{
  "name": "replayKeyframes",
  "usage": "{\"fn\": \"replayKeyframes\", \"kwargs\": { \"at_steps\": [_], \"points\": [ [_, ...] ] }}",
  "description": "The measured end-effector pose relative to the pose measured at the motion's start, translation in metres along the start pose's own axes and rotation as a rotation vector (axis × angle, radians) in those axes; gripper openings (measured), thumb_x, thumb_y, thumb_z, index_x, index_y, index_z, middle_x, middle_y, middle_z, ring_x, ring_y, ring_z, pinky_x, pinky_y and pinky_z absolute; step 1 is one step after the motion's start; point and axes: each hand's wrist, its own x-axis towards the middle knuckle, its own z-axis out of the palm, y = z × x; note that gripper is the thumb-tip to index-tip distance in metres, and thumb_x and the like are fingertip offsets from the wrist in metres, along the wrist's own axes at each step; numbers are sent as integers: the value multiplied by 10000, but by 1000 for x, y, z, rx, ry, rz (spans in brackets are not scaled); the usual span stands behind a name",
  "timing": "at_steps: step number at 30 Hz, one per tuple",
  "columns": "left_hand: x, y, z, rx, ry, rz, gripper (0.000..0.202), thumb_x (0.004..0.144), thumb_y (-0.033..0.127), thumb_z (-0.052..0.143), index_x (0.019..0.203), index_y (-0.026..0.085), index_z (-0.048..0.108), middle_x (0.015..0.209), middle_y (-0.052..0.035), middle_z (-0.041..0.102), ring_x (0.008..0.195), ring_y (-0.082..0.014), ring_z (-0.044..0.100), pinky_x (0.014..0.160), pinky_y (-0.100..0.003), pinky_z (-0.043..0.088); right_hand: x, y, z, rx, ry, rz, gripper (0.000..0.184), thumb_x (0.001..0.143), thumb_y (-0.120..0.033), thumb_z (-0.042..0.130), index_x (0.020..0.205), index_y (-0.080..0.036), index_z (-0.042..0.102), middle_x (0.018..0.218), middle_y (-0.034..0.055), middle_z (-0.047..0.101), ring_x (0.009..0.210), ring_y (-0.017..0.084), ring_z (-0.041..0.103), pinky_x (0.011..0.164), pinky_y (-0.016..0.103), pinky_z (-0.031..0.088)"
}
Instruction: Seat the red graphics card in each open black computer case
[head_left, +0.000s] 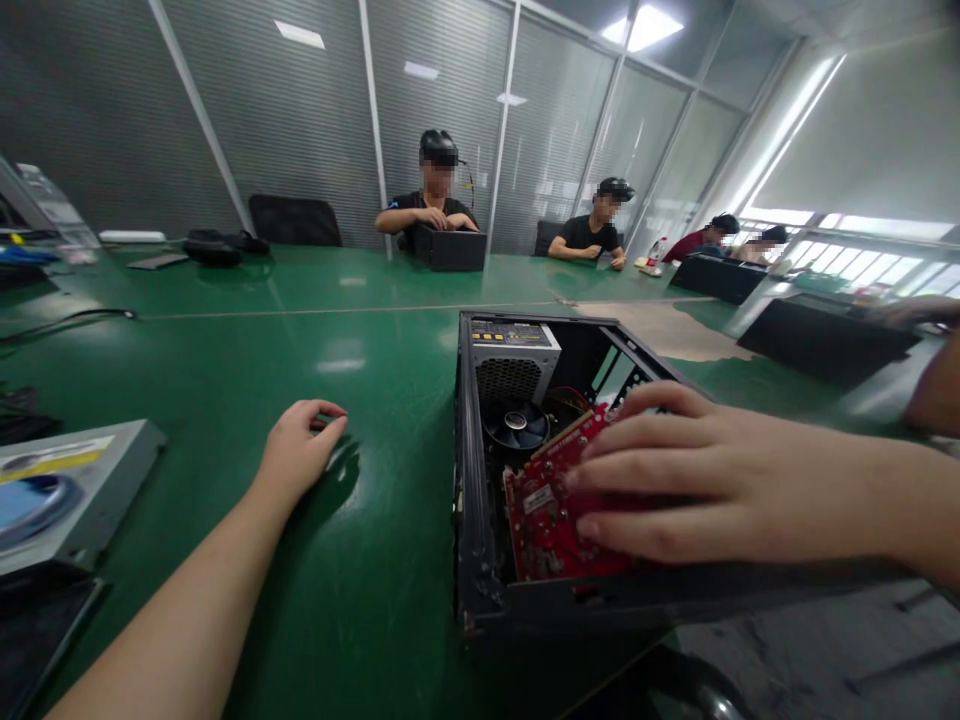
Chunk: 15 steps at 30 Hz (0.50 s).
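Note:
A black computer case [484, 590] lies open side up on the green table before me. My right hand [697, 475] reaches into it, fingers laid over a red graphics card [551, 510] and thumb out of sight. The card sits tilted inside the case. Behind it I see a round CPU fan [516, 423] and a grey power supply [517, 360]. My left hand [300, 450] rests on the table left of the case, its fingers curled and thumb close to the forefinger. Whatever may be between them is too small to make out.
On the left lies a silver optical drive [82, 490] beside a dark flat panel [45, 640]. A black cable [75, 318] and a black pouch [214, 247] are farther back. Across the table a person [435, 205] handles another black case [454, 250]. More people sit along the right.

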Motion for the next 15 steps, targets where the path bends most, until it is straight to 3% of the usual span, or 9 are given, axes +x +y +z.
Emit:
{"fn": "replayKeyframes", "kwargs": {
  "at_steps": [4,8,12,15],
  "points": [
    [0,2,-1,30,-15,-10,293,804,408,561,934,168,667,947,-49,631,813,-181,570,815,-322,470,-9,12,7,15,92,-22,328,983,-259,444,1288,-231,563,1145,86,685,1051,198,628,973,365,442],
    [0,1,-1,39,-13,-30,300,801,416,560,945,174,662,954,-52,637,817,-185,579,798,-317,470,-23,47,11,33,170,288,538,863,-413,625,1333,-175,518,1103,112,681,910,222,653,772,317,484],
    [1,1,-1,34,-20,-27,295,800,408,566,947,170,661,963,-53,638,825,-185,582,782,-308,464,-29,61,12,40,-34,579,491,798,-481,669,1181,-183,596,839,48,694,661,181,618,605,281,414],
    [1,0,-1,38,-28,-28,301,809,413,562,954,169,663,977,-55,636,835,-187,579,779,-309,460,-24,55,13,10,-168,620,477,808,-526,648,1146,-194,598,781,35,683,632,179,606,580,273,375]
  ]
}}
